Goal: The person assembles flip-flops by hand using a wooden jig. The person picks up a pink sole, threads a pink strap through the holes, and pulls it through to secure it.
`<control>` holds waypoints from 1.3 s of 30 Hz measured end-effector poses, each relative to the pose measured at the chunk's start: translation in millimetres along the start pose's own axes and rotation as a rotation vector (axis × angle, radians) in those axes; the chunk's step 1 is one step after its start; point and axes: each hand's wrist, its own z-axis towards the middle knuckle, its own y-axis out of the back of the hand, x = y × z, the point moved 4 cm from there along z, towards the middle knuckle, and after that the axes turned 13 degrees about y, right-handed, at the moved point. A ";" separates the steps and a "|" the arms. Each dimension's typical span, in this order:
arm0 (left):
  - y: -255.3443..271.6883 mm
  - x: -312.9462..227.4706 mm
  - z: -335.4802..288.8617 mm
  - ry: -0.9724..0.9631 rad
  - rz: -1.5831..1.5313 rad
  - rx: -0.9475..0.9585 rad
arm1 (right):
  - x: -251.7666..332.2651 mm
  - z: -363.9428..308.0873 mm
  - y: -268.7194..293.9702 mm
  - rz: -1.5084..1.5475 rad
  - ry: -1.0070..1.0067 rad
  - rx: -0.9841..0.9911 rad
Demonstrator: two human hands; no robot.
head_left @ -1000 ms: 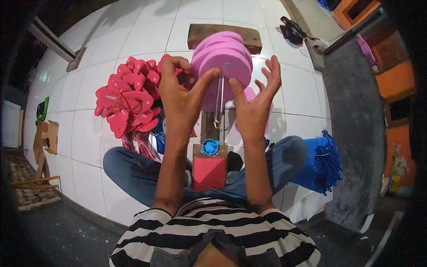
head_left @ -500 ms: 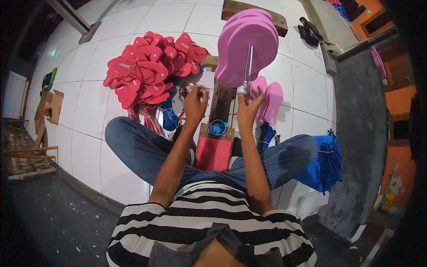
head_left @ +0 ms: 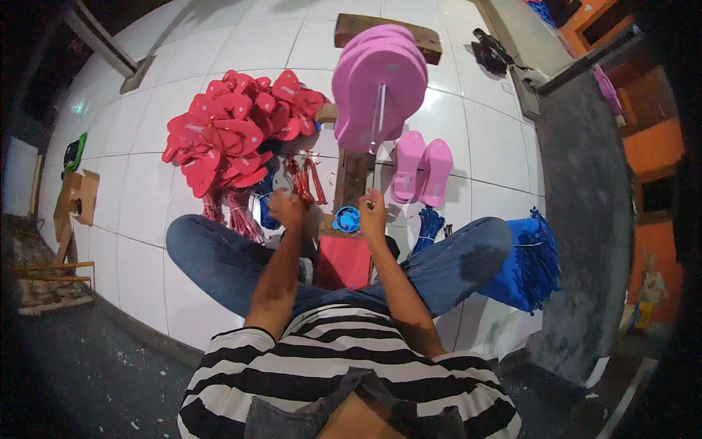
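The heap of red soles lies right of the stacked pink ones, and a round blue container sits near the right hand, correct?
Not quite: the head view shows the red soles left of the stacked pink soles. The round blue container does sit near the right hand.

I've got sole pile left of sole stack, sole pair right of it, wooden block behind. Cup sits nearer my head camera, between left hand and right hand; pad before cup.
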 end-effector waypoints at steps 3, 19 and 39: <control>27.8 53.2 35.9 0.408 0.352 -0.449 | 9.7 -4.9 -4.4 0.054 -0.061 0.037; 47.7 91.6 66.8 0.627 -0.098 0.556 | 17.7 0.9 3.0 0.105 -0.016 -0.021; 157.8 -21.1 -30.7 0.828 -1.616 0.870 | 42.9 -0.1 1.5 0.303 -0.176 0.067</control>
